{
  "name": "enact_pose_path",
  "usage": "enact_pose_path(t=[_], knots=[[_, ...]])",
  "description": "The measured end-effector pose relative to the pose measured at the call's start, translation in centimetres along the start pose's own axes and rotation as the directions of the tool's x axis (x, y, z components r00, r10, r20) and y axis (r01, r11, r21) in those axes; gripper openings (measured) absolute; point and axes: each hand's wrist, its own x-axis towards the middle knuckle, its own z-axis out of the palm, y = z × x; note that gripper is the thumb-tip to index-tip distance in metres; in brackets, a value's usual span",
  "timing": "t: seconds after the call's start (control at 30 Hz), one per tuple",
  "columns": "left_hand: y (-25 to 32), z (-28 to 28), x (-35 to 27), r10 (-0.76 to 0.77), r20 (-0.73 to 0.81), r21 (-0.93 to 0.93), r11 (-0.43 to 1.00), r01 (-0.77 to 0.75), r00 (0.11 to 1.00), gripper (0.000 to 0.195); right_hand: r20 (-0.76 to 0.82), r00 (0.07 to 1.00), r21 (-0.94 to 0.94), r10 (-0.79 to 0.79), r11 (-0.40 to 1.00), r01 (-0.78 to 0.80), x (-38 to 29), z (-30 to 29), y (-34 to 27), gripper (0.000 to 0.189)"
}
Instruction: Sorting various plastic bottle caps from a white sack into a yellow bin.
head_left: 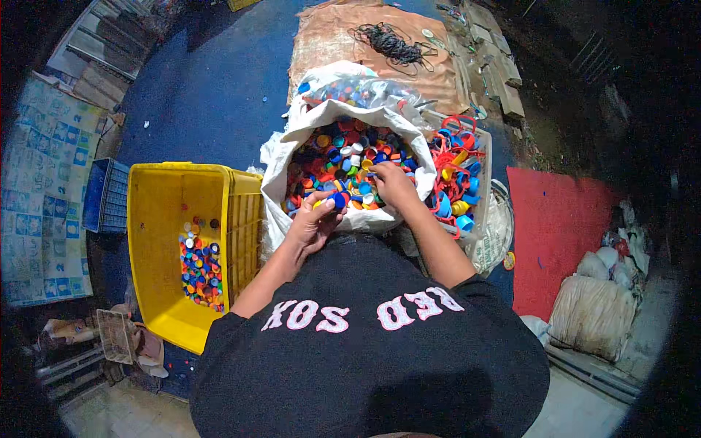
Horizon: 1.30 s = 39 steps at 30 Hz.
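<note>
A white woven sack (274, 180) stands before me with its mouth spread wide, full of mixed plastic bottle caps (358, 161). Over its near left edge, my left hand (316, 222) holds a blue bottle cap (339, 200) between thumb and fingers; other caps may be in the same grip. My right hand (393, 185) reaches in from the right, fingers bent down among the caps. A small dark blue piece shows at its fingertips, but whether it is gripped is unclear. Left of the sack is a yellow plastic crate (243, 235) with several loose caps on its inside.
Right of the sack, a pale crate (483, 159) holds red and blue plastic rings and handles. Behind lies a clear bag of caps (361, 93), then tangled black cord (391, 44) on an orange sheet (323, 38). A blue basket (107, 194) stands beyond the yellow crate.
</note>
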Motion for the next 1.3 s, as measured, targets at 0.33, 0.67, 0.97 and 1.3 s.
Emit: enact_pose_path(t=[0.33,0.67,0.97,1.3], knots=[[-0.9,0.8,-0.6,0.034,-0.019,-0.021,0.999,-0.034,0.999,0.03,0.035,0.999,-0.347,-0.006,0.938,0.017,-0.5,0.8,0.1,0.019],[-3.1,2.0,-1.2,0.163,-0.136,-0.058,0.983,-0.172,0.977,0.032,0.202,0.971,0.372,0.129,0.907,-0.197,-0.5,-3.1,-1.6,0.025],[-6.4,4.5,-3.6,0.23,-0.114,0.025,0.973,-0.229,0.967,0.029,0.286,0.889,0.773,-0.358,0.635,0.007,-2.8,-5.2,-5.4,0.036],[-11.6,2.8,-8.6,0.38,-0.341,-0.023,0.911,-0.412,0.86,0.029,0.449,0.649,0.645,-0.614,0.726,0.24,-4.5,-4.4,-7.8,0.038]])
